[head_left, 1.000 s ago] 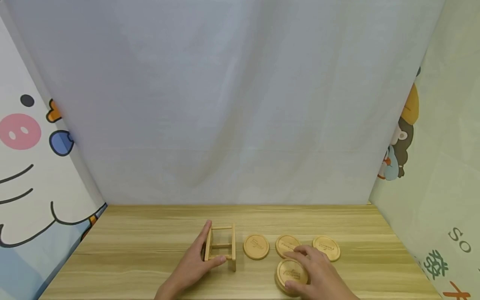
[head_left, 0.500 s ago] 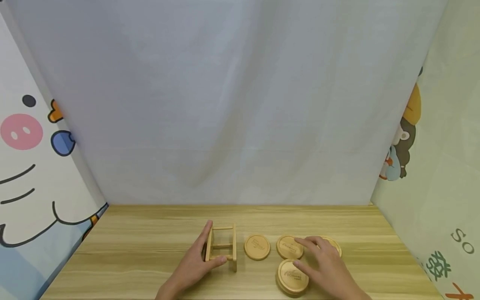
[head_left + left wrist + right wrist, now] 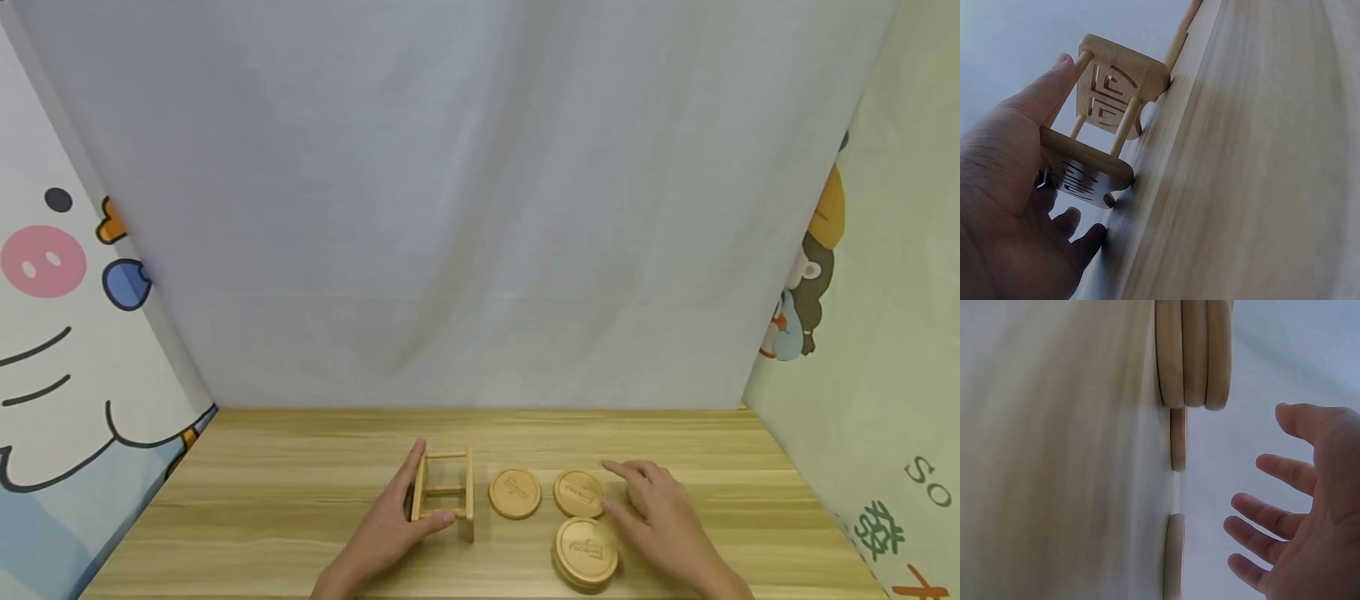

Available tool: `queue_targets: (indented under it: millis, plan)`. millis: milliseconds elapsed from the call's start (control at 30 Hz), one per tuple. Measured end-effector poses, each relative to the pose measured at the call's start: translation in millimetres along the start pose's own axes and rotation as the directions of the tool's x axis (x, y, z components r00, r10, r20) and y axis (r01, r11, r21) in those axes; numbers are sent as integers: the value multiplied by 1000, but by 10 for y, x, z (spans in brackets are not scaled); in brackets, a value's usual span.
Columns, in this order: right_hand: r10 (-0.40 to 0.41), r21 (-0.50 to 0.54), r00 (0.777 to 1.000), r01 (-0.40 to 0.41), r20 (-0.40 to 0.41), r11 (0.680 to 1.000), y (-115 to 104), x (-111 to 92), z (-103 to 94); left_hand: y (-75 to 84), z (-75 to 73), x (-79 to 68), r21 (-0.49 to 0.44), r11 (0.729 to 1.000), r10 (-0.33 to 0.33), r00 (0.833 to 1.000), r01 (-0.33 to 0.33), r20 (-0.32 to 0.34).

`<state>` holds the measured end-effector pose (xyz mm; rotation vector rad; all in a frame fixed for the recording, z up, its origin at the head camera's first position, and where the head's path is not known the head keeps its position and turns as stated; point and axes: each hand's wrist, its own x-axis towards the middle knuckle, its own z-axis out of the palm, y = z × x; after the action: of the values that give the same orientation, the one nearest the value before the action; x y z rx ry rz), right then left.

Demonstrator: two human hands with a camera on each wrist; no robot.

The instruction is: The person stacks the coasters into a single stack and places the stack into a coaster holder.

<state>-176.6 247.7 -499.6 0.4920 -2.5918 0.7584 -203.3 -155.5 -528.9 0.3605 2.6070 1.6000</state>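
Observation:
My left hand (image 3: 386,529) holds a small wooden coaster rack (image 3: 469,487) by its left panel, thumb over the near rod. In the left wrist view, the rack's carved panel (image 3: 1119,69) and rods show. My right hand (image 3: 660,521) hovers at the right with fingers spread and relaxed, gripping nothing. The right wrist view shows that hand (image 3: 1322,512) apart from the coasters. To its left lie a stack of round bamboo coasters (image 3: 587,550), a single coaster (image 3: 580,493) behind it and another coaster (image 3: 514,493) beside the rack. The right-hand coaster (image 3: 1174,556) is hidden under my hand in the head view.
Everything rests on a wood-grain table (image 3: 300,450). A pale cloth (image 3: 480,208) hangs along the back edge. Printed cartoon panels stand at the left (image 3: 45,333) and right (image 3: 862,333).
My right hand has let go of the coaster stack and moved right and slightly back, covering the right-hand coaster. The left hand and the rack have stayed put.

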Motion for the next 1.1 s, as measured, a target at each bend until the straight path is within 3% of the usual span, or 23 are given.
queue_targets:
  millis: [1100]
  plan:
    - [168, 7, 984, -169, 66, 986, 441, 16, -82, 6, -3, 12, 18, 1000, 4, 1000, -4, -3]
